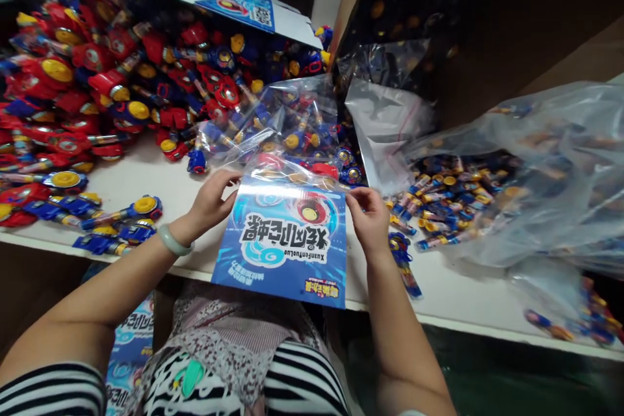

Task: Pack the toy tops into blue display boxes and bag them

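- Nearest, the lower edge of the blue printed card (pixel 287 240) reaches past the front edge of the bench (pixel 458 286); its lettering faces up, upside down to the wearer.
- The left hand (pixel 214 198) has its grip pinched at the card's upper left corner; whether film is caught there too, I cannot tell.
- The right hand (pixel 368 218) has its grip pinched at the upper right corner, so the card lies between and mostly on the near side of both grips.
- Just beside the right wrist lies a blue toy (pixel 404 263).
- Right beyond the card's top edge, a clear bag (pixel 307 110) lies over red and blue toys.
- Farther, a large red and blue pile (pixel 73 78) spreads on the left.
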`<action>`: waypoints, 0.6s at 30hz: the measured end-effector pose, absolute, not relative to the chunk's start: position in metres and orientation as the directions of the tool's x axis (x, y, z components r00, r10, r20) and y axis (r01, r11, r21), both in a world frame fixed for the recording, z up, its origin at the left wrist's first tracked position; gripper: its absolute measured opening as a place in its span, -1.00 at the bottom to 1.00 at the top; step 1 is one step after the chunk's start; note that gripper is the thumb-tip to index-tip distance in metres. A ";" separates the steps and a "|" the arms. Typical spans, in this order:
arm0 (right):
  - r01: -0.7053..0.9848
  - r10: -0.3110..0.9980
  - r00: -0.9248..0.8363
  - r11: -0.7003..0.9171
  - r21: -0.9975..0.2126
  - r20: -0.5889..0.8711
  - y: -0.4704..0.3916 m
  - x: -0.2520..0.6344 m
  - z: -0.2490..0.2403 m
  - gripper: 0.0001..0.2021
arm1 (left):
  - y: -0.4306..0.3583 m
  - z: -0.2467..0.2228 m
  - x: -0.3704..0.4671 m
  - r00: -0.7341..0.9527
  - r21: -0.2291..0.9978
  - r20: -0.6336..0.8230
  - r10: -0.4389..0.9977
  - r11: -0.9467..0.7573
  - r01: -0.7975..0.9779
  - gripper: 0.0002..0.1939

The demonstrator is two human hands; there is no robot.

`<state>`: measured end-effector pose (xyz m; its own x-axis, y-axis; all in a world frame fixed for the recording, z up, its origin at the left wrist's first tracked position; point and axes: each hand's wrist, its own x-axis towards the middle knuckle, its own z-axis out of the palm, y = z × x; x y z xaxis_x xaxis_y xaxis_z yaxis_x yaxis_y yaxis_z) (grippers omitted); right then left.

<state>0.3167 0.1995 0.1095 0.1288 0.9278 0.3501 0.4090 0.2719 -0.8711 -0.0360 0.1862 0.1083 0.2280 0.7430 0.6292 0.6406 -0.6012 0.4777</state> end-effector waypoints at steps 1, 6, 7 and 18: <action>0.451 0.896 0.155 0.311 -0.837 0.417 0.198 0.315 0.109 -0.80 | 0.188 0.108 -0.034 0.216 0.492 0.632 0.745 -0.600 0.631 -0.86; 0.531 0.732 0.139 0.513 -0.674 0.667 0.186 0.307 0.101 -0.86 | 0.195 0.108 -0.036 0.149 0.615 0.614 0.775 -0.589 0.525 -0.89; 0.536 0.708 0.121 0.544 -0.646 0.696 0.184 0.307 0.099 -0.86 | 0.197 0.108 -0.037 0.102 0.657 0.601 0.793 -0.562 0.502 -0.89; -0.185 0.967 0.129 -0.195 -0.963 -0.221 0.265 0.294 0.118 -0.48 | 0.312 0.109 -0.021 -0.157 0.984 0.065 0.986 -0.037 0.173 -0.93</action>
<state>0.2940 0.2646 0.1184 0.1288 0.9668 -0.2209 -0.1855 -0.1953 -0.9630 -0.0205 0.3121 0.1087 -0.1567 0.9855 0.0646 0.1728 -0.0371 0.9843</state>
